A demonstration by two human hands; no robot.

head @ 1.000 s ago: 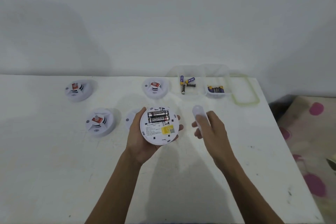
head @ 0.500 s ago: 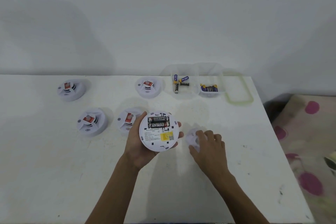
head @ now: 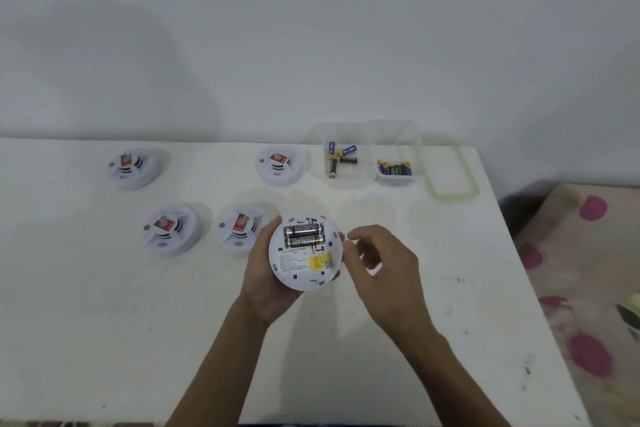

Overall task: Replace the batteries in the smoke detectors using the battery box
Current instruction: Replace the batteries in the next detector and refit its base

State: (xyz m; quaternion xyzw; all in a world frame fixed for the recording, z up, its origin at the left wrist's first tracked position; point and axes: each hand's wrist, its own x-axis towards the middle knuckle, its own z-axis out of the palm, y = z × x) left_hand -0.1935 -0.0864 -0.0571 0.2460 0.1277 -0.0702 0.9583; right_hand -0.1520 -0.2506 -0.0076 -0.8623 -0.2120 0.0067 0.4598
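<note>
On the left half of the table (head: pixel 104 322), a far-left detector (head: pixel 133 168), a back-middle detector (head: pixel 278 165), a front-left detector (head: pixel 169 230) and a front-right detector (head: pixel 242 227) are standing in the way, leaving a wide bare lane between the back two and another along the near edge. The left hand (head: pixel 266 274) gripping the upturned detector (head: pixel 304 263) and the right hand (head: pixel 381 270) just beside it are filling the centre. A left clear box (head: pixel 346 184), a right clear box (head: pixel 417 149) and a lid (head: pixel 450 196) are lining the back right near the wall (head: pixel 311 45), leaving the right front free.
</note>
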